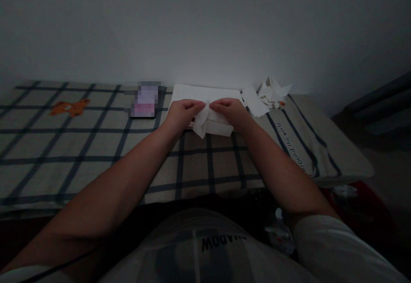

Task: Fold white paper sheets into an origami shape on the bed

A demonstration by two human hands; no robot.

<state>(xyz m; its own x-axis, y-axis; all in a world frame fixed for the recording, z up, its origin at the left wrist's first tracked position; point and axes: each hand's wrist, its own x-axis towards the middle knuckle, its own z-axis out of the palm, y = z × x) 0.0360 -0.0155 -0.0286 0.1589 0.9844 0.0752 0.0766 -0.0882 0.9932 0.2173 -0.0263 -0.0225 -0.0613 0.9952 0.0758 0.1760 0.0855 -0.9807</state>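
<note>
Checked cloth (96,146) covers the bed against the wall; a flat white stack (205,92) lies at its far edge with a heap of folded pieces (272,91) to the right, so several look finished, while many sheets seemingly remain. One sheet (208,120), part-folded and creased, sits just in front of the stack between both hands. Left hand (181,115) and right hand (229,111), arms stretched forward, each pinch its top edge, fingers closed on paper, fingertips nearly meeting.
</note>
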